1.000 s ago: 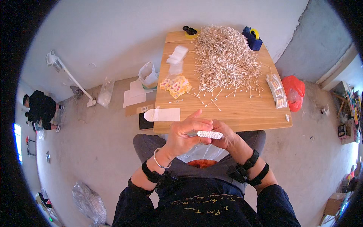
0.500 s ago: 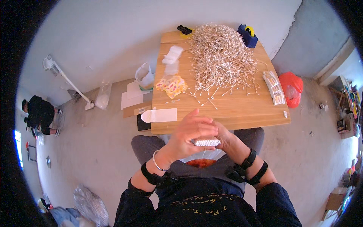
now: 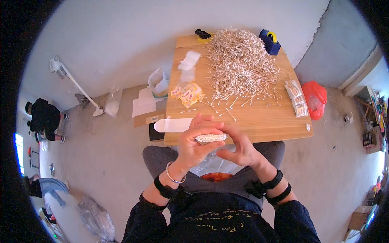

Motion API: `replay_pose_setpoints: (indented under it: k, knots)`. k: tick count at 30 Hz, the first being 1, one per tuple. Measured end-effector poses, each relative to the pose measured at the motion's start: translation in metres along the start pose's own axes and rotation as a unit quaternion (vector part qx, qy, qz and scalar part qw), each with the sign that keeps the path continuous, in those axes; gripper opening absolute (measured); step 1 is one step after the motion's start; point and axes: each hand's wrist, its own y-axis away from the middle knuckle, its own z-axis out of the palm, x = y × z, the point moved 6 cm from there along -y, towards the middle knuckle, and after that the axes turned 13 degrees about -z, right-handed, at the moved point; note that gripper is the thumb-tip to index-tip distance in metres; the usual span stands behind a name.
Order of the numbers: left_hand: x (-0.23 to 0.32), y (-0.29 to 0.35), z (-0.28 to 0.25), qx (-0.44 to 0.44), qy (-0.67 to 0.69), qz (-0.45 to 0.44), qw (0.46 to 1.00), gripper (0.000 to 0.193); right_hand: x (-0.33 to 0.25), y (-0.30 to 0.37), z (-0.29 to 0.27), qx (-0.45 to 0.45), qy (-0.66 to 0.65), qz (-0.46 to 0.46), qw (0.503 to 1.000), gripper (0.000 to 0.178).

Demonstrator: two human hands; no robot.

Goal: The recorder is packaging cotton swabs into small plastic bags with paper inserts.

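Note:
A flat bundle of cotton swabs, its white tips facing me, lies in my left hand, thumb below and fingers above. My right hand curves around the bundle's right end with thumb and fingers apart; whether a fingertip touches it I cannot tell. Both hands are just off the near edge of the wooden table, above my lap. A big heap of loose cotton swabs covers the table's far middle. Left of it lie yellow-and-white printed cards and a long white card.
Small filled packets line the table's right side. A blue tape dispenser stands at the far right. Beside the table are a red plastic bag, a lined bin and cardboard. A person bends over at far left; a stick vacuum leans nearby.
The bundle has moved up and slightly left, now in my left hand's grip. My right hand has drawn away from it and opened. Another person's clothing has appeared at lower left.

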Motion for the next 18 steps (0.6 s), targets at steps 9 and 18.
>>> replay_pose_setpoints:
  k: [9, 18]
  knots:
    - [0.008, 0.001, -0.003, 0.017, 0.116, -0.030, 0.993, 0.030, 0.015, 0.009, -0.002, -0.007, -0.006, 0.032, 0.999, 0.020]
    - [0.010, 0.003, -0.002, 0.010, 0.063, 0.062, 0.996, 0.029, 0.014, 0.010, -0.004, -0.003, -0.001, 0.001, 1.000, 0.020]
